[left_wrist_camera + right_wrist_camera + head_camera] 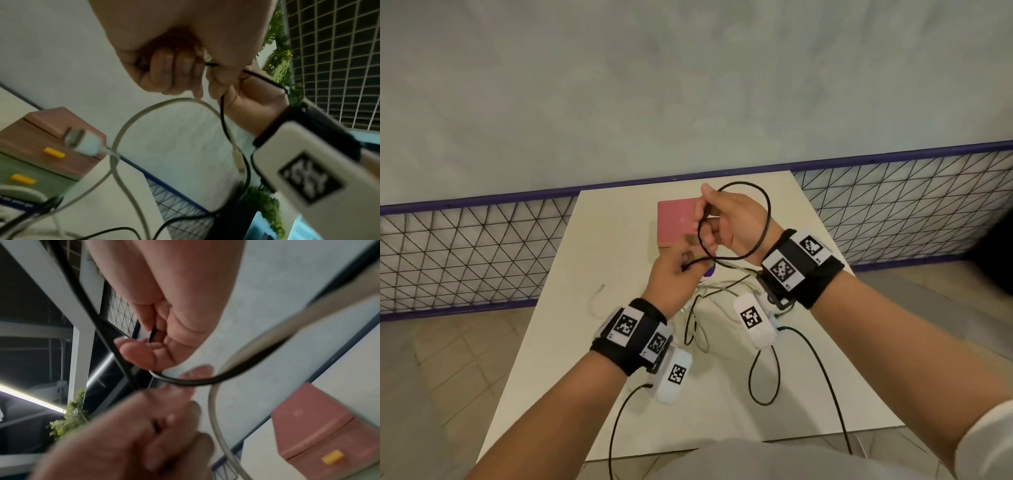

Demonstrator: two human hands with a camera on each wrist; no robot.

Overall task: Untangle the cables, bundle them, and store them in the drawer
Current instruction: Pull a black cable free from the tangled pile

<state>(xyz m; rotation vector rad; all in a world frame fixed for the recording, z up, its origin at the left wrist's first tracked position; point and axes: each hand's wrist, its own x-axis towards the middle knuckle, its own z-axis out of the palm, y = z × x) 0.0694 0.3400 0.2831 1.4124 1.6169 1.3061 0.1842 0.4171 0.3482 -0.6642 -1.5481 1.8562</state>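
A thin black cable [766, 219] makes a loop in the air above the table [619, 219]. My right hand [726, 219] pinches one part of the loop [153, 335] near the top. Lower down, my left hand [678, 274] pinches the black cable's end [211, 64] with curled fingers. A white cable [123, 134] with a white plug [86, 144] arcs below my left hand. More white cable [717, 291] lies tangled on the table under both hands. A small drawer unit with a pink top [676, 219] and yellow handles [54, 152] stands behind the hands, its drawers closed.
A loose pale cable [595, 301] lies on the table at the left. Black leads [763, 373] from the wrist cameras trail over the front of the table. A purple-framed wire mesh fence [465, 246] runs behind the table.
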